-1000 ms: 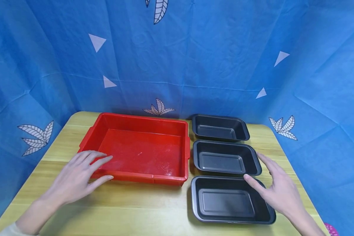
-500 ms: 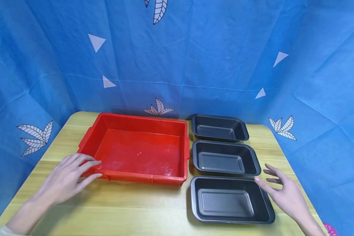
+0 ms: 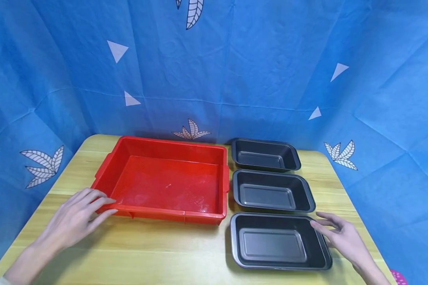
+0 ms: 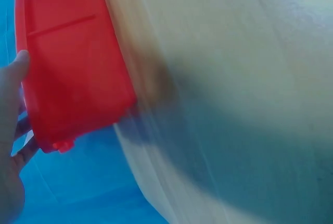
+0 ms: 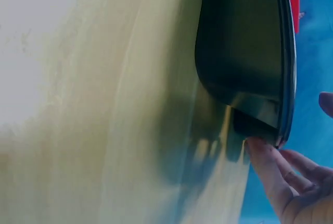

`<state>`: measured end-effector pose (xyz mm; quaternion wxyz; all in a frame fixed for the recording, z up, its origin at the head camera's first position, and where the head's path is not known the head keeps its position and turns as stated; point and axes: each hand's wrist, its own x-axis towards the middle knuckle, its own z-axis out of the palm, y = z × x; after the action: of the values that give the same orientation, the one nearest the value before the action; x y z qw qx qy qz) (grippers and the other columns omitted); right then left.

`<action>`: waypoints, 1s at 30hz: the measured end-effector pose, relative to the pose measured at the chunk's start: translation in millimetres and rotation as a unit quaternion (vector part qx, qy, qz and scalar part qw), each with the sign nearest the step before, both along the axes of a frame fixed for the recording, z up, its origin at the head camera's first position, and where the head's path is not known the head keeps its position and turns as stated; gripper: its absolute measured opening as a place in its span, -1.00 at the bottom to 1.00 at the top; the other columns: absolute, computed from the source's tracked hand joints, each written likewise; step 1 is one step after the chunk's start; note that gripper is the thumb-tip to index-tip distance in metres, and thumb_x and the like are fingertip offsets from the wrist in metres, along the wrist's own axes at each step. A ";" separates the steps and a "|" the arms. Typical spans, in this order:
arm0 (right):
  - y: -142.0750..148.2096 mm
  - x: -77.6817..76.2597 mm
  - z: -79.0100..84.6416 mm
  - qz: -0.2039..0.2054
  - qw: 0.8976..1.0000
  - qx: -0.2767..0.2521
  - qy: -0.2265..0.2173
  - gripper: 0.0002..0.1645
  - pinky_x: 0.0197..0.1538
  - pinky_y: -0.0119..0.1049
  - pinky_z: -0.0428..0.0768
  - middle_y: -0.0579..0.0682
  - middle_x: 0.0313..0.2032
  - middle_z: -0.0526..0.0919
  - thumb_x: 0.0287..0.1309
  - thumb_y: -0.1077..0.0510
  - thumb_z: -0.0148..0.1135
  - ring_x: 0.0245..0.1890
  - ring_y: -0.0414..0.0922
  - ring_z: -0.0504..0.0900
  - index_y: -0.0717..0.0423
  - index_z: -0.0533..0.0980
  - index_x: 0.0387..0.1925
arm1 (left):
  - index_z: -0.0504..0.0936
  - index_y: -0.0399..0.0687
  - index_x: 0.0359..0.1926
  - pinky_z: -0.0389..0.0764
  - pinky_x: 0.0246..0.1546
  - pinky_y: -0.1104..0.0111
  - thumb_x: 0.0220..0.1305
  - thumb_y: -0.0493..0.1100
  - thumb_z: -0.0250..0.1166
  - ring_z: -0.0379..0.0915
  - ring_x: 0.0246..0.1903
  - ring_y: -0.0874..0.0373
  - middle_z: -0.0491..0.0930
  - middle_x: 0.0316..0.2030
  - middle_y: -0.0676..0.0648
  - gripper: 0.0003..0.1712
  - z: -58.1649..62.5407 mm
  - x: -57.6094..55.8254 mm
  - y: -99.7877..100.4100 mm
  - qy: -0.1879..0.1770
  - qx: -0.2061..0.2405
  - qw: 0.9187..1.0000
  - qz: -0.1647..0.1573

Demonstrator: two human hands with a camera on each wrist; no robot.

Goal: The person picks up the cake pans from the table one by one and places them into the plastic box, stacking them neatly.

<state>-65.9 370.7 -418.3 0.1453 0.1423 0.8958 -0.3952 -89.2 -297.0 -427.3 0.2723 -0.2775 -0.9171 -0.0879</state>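
Observation:
My left hand [image 3: 71,221] is at the near left corner of a large red plastic tray [image 3: 203,215]. Its thumb is right at the front rim, with the loosely bent fingers over and behind the corner, as the left wrist view shows. At the right end of the nearest black loaf pan [image 3: 271,259] is my right hand [image 3: 344,237]. Its thumb reaches over that pan's rim in the head view. In the right wrist view the fingertips [image 5: 255,146] are right under the rim, while the thumb stands apart from it.
Behind the nearest pan stand a middle loaf pan [image 3: 267,196] and a far loaf pan [image 3: 260,159], in a column beside the tray. All rest on a pale wooden table [image 3: 157,249]. A blue patterned curtain [image 3: 214,71] surrounds the table's back and sides.
My left hand has slid leftward along the tray's front edge to its corner. My right hand has moved off the middle pan, right and down to the nearest pan's end. Tray and pans stay put.

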 end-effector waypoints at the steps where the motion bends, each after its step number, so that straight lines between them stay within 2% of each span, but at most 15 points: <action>1: 1.2 0.7 -1.4 0.000 1.000 -0.003 -0.002 -0.06 -0.16 -0.30 0.74 0.34 0.32 0.60 0.46 -0.23 0.26 -0.06 -0.44 0.66 0.29 0.25 0.55 | 0.79 0.02 -0.17 0.64 -0.22 0.11 0.54 0.50 -0.32 0.55 -0.24 0.11 0.69 -0.27 0.02 -0.09 -0.4 0.4 -0.2 0.001 0.000 1.000 0.000; 6: 5.8 4.7 -7.9 -0.008 1.000 -0.025 -0.012 -0.09 -0.15 -0.29 0.74 0.18 0.23 0.68 0.41 -0.17 0.35 -0.12 -0.48 0.61 0.24 0.29 0.55 | 0.78 0.03 -0.16 0.68 -0.25 0.10 0.55 0.50 -0.32 0.55 -0.23 0.11 0.71 -0.25 0.02 -0.10 -1.6 2.2 -0.3 0.005 -0.003 1.000 0.004; 9: 6.9 6.5 -11.0 -0.012 0.999 -0.039 -0.012 -0.11 -0.23 -0.30 0.70 0.00 0.08 0.75 0.39 -0.12 0.37 -0.32 -0.41 0.58 0.24 0.30 0.53 | 0.78 0.01 -0.15 0.71 -0.28 0.08 0.55 0.50 -0.33 0.55 -0.23 0.10 0.72 -0.25 0.00 -0.09 -1.6 2.9 -0.1 0.003 -0.003 1.000 0.004; 13: 7.2 8.2 -15.0 -0.019 0.998 -0.060 -0.007 -0.15 -0.43 -0.35 0.56 -0.19 -0.12 0.76 0.37 -0.03 0.41 -0.57 -0.32 0.41 0.28 0.33 0.50 | 0.79 -0.01 -0.15 0.75 -0.29 0.03 0.55 0.50 -0.34 0.56 -0.23 0.08 0.72 -0.25 -0.02 -0.07 -1.5 3.4 0.0 0.003 -0.005 1.000 0.005; 16: 8.0 8.4 -17.9 -0.021 0.997 -0.069 -0.008 -0.16 -0.48 -0.37 0.50 -0.20 -0.16 0.78 0.36 0.02 0.42 -0.60 -0.33 0.38 0.30 0.33 0.49 | 0.79 0.00 -0.14 0.75 -0.27 0.01 0.55 0.50 -0.36 0.58 -0.23 0.06 0.72 -0.25 -0.03 -0.06 -1.1 3.7 0.4 -0.001 -0.008 1.000 0.006; 19: 9.2 8.8 -19.3 -0.019 0.997 -0.078 -0.014 -0.16 -0.44 -0.35 0.59 -0.17 -0.10 0.80 0.38 0.04 0.40 -0.53 -0.34 0.50 0.33 0.30 0.50 | 0.79 0.00 -0.13 0.77 -0.26 -0.02 0.55 0.50 -0.37 0.59 -0.23 0.04 0.72 -0.23 -0.04 -0.05 -0.7 4.0 0.7 -0.008 -0.013 1.000 0.007; 20: 9.4 8.5 -19.9 -0.021 0.996 -0.083 -0.017 -0.16 -0.43 -0.35 0.59 -0.18 -0.11 0.81 0.38 0.05 0.40 -0.54 -0.35 0.49 0.32 0.30 0.51 | 0.79 0.00 -0.12 0.77 -0.26 -0.03 0.54 0.51 -0.38 0.60 -0.22 0.04 0.72 -0.23 -0.04 -0.05 -0.6 4.1 0.7 -0.010 -0.014 1.000 0.007; 24: 9.0 8.0 -21.2 -0.026 0.995 -0.099 -0.021 -0.16 -0.47 -0.36 0.56 -0.25 -0.22 0.78 0.37 0.07 0.40 -0.62 -0.37 0.35 0.35 0.29 0.50 | 0.79 0.00 -0.12 0.77 -0.27 -0.03 0.54 0.51 -0.39 0.59 -0.22 0.03 0.72 -0.23 -0.04 -0.04 -0.8 4.3 0.3 -0.012 -0.015 1.000 0.009; 26: 8.7 7.4 -22.0 -0.027 0.994 -0.104 -0.019 -0.16 -0.54 -0.39 0.45 -0.30 -0.32 0.72 0.35 0.10 0.41 -0.67 -0.35 0.17 0.35 0.29 0.50 | 0.79 0.00 -0.12 0.77 -0.27 -0.03 0.54 0.51 -0.39 0.59 -0.22 0.03 0.73 -0.23 -0.04 -0.04 -1.1 4.3 0.0 -0.011 -0.014 1.000 0.009; 30: 9.1 6.3 -22.3 -0.028 0.993 -0.113 -0.017 -0.16 -0.57 -0.42 0.40 -0.32 -0.36 0.70 0.33 0.11 0.43 -0.68 -0.35 0.15 0.36 0.30 0.49 | 0.79 0.00 -0.12 0.78 -0.27 -0.03 0.54 0.52 -0.38 0.60 -0.22 0.03 0.73 -0.23 -0.04 -0.04 -1.5 4.0 -0.2 -0.012 -0.013 1.000 0.008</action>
<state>-59.6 379.9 -440.5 0.1641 0.1566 0.8388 -0.4950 -85.2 -297.2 -428.8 0.2589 -0.2721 -0.9236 -0.0769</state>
